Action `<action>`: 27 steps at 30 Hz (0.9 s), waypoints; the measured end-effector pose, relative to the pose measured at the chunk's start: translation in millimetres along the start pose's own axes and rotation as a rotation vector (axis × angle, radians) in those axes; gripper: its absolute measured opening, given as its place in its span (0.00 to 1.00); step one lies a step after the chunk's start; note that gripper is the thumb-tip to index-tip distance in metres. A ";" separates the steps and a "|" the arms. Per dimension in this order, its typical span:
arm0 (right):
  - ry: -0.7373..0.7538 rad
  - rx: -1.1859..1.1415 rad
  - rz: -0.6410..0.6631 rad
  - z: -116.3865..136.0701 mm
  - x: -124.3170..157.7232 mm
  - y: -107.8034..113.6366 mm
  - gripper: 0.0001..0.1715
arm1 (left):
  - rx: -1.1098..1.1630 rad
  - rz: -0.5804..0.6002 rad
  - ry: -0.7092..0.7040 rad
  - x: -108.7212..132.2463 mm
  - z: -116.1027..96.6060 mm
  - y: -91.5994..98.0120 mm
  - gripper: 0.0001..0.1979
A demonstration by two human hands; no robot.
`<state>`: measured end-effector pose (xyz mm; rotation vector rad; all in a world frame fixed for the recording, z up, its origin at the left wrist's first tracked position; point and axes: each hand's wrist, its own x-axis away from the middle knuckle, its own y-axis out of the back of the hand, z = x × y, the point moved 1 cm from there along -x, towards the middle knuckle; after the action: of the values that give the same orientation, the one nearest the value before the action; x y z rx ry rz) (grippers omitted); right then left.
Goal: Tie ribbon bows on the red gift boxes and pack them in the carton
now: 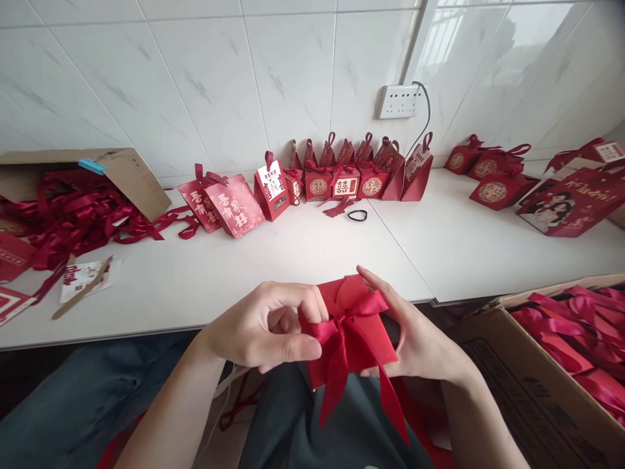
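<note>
A small red gift box (pixel 359 342) with a red satin ribbon bow (pixel 342 319) tied on top is held above my lap, in front of the table edge. My left hand (pixel 273 326) is closed at the bow's left loop, with curled fingers at the loop and the thumb beneath it. On the box's right side, my right hand (pixel 413 332) grips it, the fingers partly hidden behind. Two ribbon tails hang down over the front of the box. The underside of the box is out of sight.
Finished red boxes (pixel 346 182) and bags stand along the tiled wall. To the left, a carton (pixel 131 185) spills red ribbons (pixel 73 215). At the right, a large cardboard box (pixel 512 371) holds several ribboned boxes. A black hair tie (pixel 357 215) lies on the white table (pixel 303 254).
</note>
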<state>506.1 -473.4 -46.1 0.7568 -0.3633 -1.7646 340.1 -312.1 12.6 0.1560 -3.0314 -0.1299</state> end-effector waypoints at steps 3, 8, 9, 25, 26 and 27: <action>0.006 -0.015 0.002 -0.3 0.5 -0.1 0.66 | 0.014 0.007 0.007 -1.0 0.7 0.6 0.14; 0.004 -0.016 -0.027 -2.3 0.7 1.2 0.64 | -0.072 -0.020 0.046 -1.9 1.7 1.5 0.17; 0.004 -0.014 -0.042 -2.5 0.9 1.8 0.64 | -0.039 -0.017 0.073 -1.8 2.0 1.2 0.17; 0.026 0.100 -0.114 -3.9 6.0 6.8 0.61 | -0.297 -0.218 -0.095 2.6 3.8 2.3 0.15; 0.030 0.105 -0.115 -3.7 6.3 7.1 0.61 | -0.344 -0.257 -0.095 4.0 2.5 1.9 0.14; 0.033 0.110 -0.119 -3.5 6.6 7.6 0.61 | -0.370 -0.288 -0.086 5.7 1.5 1.7 0.11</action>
<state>512.9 -481.6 -46.2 0.9007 -0.4022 -1.8523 334.2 -310.8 11.8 0.5641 -2.9805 -0.7290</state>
